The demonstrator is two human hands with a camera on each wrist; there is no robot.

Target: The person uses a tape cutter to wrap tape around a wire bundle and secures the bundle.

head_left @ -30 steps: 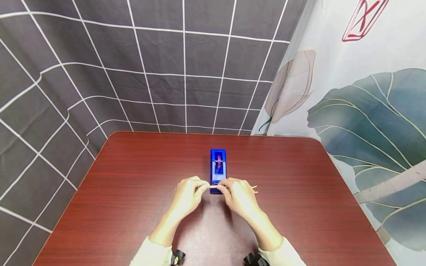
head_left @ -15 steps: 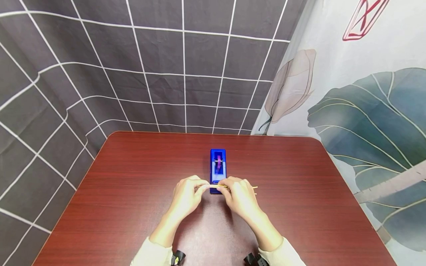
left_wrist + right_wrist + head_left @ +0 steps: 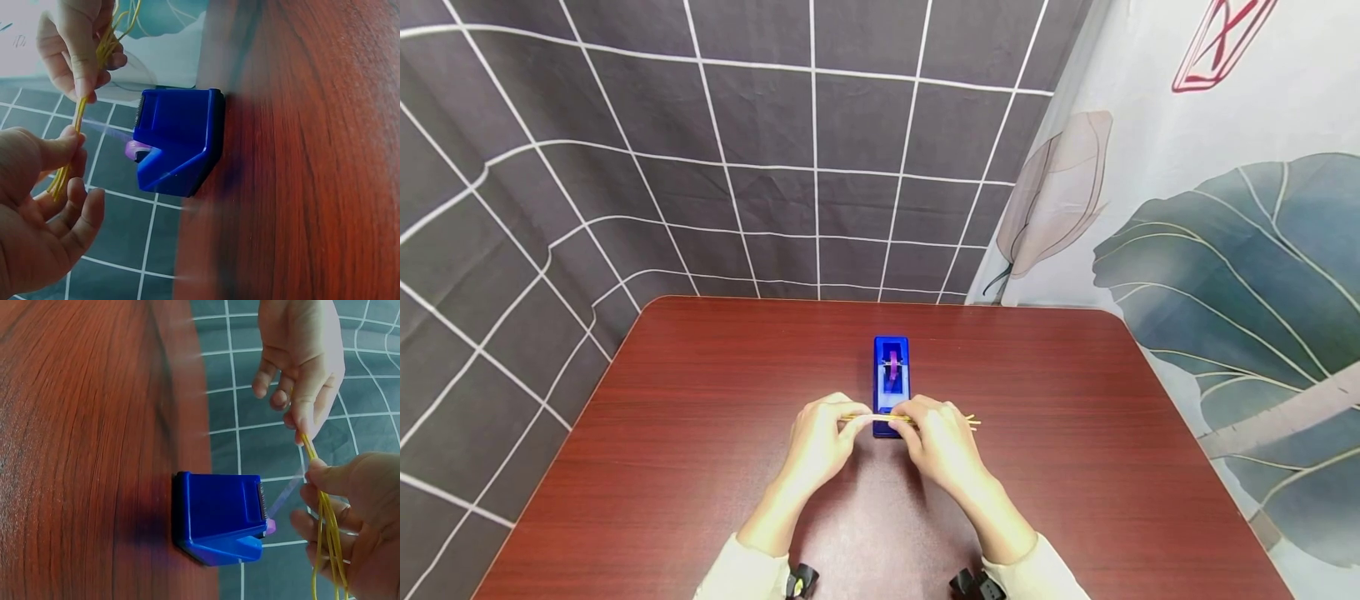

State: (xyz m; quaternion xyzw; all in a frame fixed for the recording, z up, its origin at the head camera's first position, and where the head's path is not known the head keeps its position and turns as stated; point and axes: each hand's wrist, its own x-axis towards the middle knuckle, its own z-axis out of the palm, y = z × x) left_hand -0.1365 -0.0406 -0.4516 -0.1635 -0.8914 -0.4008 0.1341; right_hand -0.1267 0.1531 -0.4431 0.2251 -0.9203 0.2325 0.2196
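Note:
A bundle of thin yellow cords (image 3: 331, 531) stretches between both hands. My left hand (image 3: 822, 435) pinches one end between thumb and index finger, its other fingers loosely bent. My right hand (image 3: 942, 440) pinches the bundle a short way along, and loose strands spread out past its fingers. Both hands are over the near end of a blue tape dispenser (image 3: 892, 400), which stands on the table with a small purple tape roll (image 3: 892, 367) in it. A translucent strip of tape (image 3: 286, 495) runs from the dispenser up toward the pinched bundle.
The dispenser's toothed cutting edge (image 3: 261, 499) faces up toward the hands. The red-brown wooden table (image 3: 715, 375) has a grey grid-patterned curtain (image 3: 760, 200) behind it and a leaf-printed white curtain (image 3: 1150, 208) at the right.
The pinched bundle has turned slightly between the fingers, and its loose ends at the right fan differently. My left hand has risen a touch; strand ends now show at its fingers. The dispenser has stayed put.

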